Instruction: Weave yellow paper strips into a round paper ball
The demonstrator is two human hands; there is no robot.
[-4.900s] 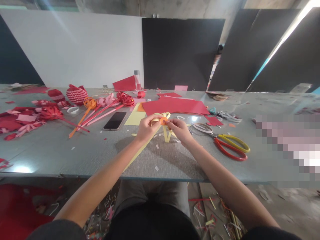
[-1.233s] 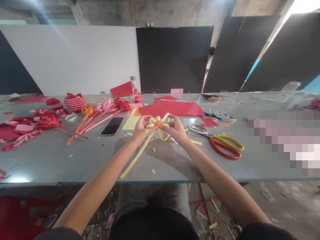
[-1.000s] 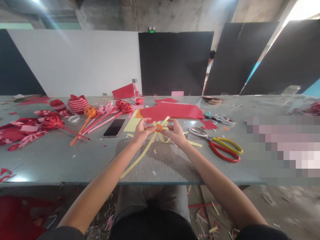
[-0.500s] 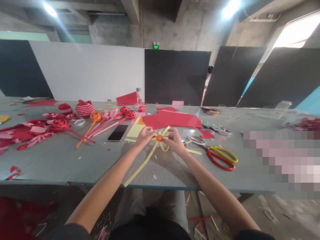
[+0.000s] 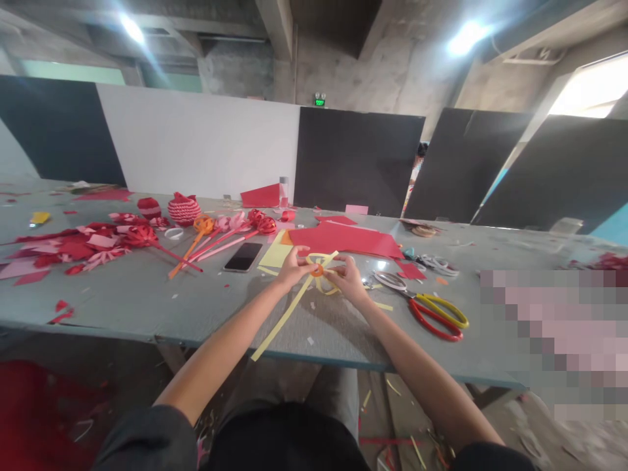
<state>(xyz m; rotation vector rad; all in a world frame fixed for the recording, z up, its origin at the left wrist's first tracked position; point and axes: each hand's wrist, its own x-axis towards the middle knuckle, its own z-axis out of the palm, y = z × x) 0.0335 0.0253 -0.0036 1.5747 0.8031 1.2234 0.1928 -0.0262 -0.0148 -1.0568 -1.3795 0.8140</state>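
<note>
Between my two hands is a paper flower [image 5: 318, 270] with a round orange centre and looped pale-yellow strips around it. My left hand [image 5: 296, 265] pinches it from the left, thumb against the edge of the orange centre. From the right, my right hand [image 5: 347, 276] has its fingers closed on the yellow loops. One long yellow strip [image 5: 282, 322] hangs from the flower toward the table's front edge. Pale-yellow paper sheets [image 5: 275, 254] lie just behind my left hand. Fingertips partly hide the loops.
Scissors with red and yellow handles [image 5: 436, 317] and a white-handled pair [image 5: 390, 281] lie to the right. A phone [image 5: 244, 257] and paper flowers on stems [image 5: 220, 237] are on the left. Red paper sheets [image 5: 346, 241] lie behind. Pixelated pink shapes cover the far right.
The view has turned slightly left and tilted. A yellow loop now stands above the orange centre, and my left thumb has come closer to that centre.
</note>
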